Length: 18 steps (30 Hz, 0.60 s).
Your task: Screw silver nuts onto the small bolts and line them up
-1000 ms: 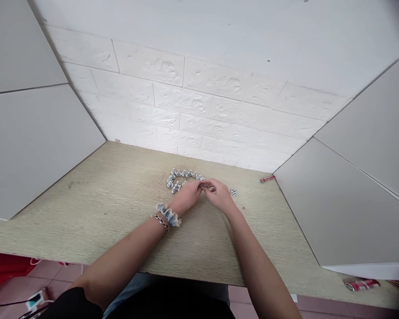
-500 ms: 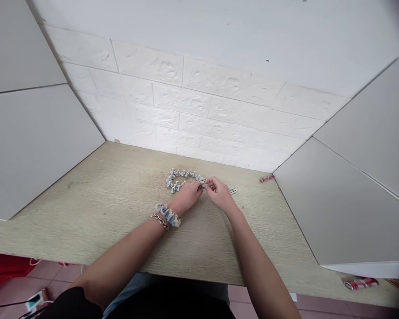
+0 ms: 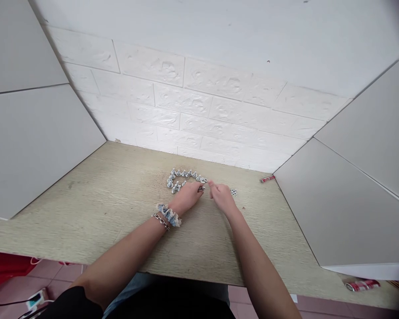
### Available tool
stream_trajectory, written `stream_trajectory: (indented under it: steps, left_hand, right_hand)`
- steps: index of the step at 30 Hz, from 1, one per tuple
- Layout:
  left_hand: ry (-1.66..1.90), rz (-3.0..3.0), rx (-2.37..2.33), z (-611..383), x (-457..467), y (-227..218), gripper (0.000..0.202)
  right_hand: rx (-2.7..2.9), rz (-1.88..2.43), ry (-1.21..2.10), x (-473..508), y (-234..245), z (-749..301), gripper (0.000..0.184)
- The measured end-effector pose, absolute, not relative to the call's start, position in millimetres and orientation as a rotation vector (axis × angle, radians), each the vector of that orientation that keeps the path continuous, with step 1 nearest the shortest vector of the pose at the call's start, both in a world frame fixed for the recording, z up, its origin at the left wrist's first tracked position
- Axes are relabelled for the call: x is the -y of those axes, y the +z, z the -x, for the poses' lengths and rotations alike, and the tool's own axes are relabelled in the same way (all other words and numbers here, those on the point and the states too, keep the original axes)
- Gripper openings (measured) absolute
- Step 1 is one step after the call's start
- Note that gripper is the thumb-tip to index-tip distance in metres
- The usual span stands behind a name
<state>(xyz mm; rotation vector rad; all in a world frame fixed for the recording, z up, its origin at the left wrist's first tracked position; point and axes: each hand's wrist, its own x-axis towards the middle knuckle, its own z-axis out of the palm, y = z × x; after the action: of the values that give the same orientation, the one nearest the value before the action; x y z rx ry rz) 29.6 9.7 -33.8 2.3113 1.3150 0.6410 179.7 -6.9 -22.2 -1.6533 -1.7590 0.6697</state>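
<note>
My left hand (image 3: 187, 197) is closed on a small metal bolt (image 3: 201, 188), whose end sticks out toward the right past the fingertips. Just right of it is my right hand (image 3: 221, 195), its index finger stretched out and a small gap between it and the bolt; the other fingers are curled, with nothing visible in them. Flat washers (image 3: 204, 180) lie close beyond the right fingertip. Several bolts with washers (image 3: 184, 173) stand upright in a curved row behind and left of my left hand, which hides part of the group.
A small cluster of nuts (image 3: 233, 192) lies right of my right hand. A red battery-like cylinder (image 3: 267, 179) rests by the right panel (image 3: 349, 208), another red cylinder (image 3: 362, 285) near the front right. A white brick-pattern wall (image 3: 199, 106) closes the back of the wooden tabletop (image 3: 119, 190).
My right hand has drawn slightly right, away from the bolt's end, and its index finger has straightened. My left hand keeps its hold on the bolt in nearly the same place.
</note>
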Motion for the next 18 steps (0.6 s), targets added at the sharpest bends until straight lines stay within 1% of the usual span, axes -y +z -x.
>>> stream_trajectory:
  steps: [1, 3, 5, 8, 9, 13, 18]
  left_hand:
    - [0.635, -2.311, -1.326, -29.5, -9.6, -34.0, 0.023]
    - [0.635, -2.306, -1.334, -29.2, -9.4, -33.9, 0.023]
    - [0.639, -2.306, -1.318, -28.7, -9.1, -33.3, 0.022]
    - [0.638, -2.307, -1.282, -28.2, -9.1, -32.3, 0.022]
    - [0.64, -2.306, -1.269, -28.2, -9.3, -32.2, 0.022]
    - [0.665, -2.293, -1.256, -28.8, -10.9, -33.3, 0.026]
    - [0.671, -2.289, -1.243, -29.1, -11.1, -34.7, 0.026]
  right_hand:
    - [1.686, 1.712, 0.677, 6.8, -22.2, -181.0, 0.05]
    - [1.593, 1.736, 0.68, 6.4, -21.2, -182.6, 0.051]
    - [1.598, 1.668, 0.676, 6.3, -19.4, -182.2, 0.042]
    - [1.669, 1.528, 0.734, 6.4, -17.7, -178.8, 0.018]
    - [1.697, 1.49, 0.772, 6.6, -17.8, -177.7, 0.017]
    - [1.789, 1.433, 0.842, 7.0, -19.8, -176.1, 0.03]
    - [1.818, 1.436, 0.838, 5.9, -22.6, -177.9, 0.031]
